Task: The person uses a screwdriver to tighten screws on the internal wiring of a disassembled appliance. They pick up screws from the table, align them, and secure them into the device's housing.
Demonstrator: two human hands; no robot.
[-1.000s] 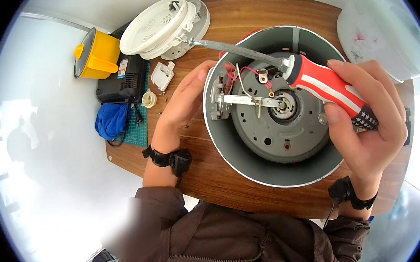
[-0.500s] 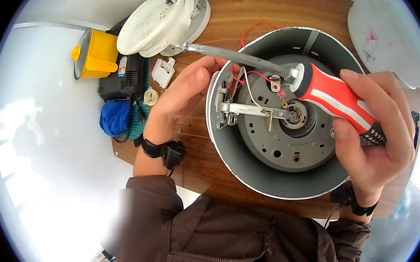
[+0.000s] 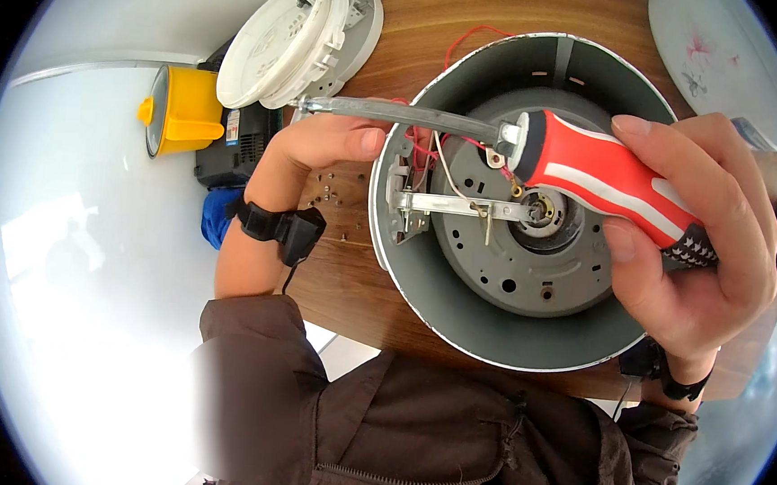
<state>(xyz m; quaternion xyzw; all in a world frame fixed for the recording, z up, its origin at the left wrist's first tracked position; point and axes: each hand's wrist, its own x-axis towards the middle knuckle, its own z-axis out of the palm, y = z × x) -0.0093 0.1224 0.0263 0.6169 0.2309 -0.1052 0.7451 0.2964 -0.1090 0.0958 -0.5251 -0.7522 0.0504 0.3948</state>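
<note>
The screwdriver [image 3: 601, 172], its smooth red-and-white handle running into a straight grey metal shaft, slants above the round, grey-walled metal housing [image 3: 508, 337]. The right hand [image 3: 732, 257] grips the handle; the left hand [image 3: 328, 141] is beside the housing's left edge, its hold impossible to tell. Since earlier, the left forearm [image 3: 248, 260] has swung outward, exposing more small screws [image 3: 324, 193] on the wood-grained surface [image 3: 340, 284].

A wooden table [image 3: 340, 284] bears a round metal shell [image 3: 508, 336] and small scattered metal pieces [image 3: 325, 193].
</note>
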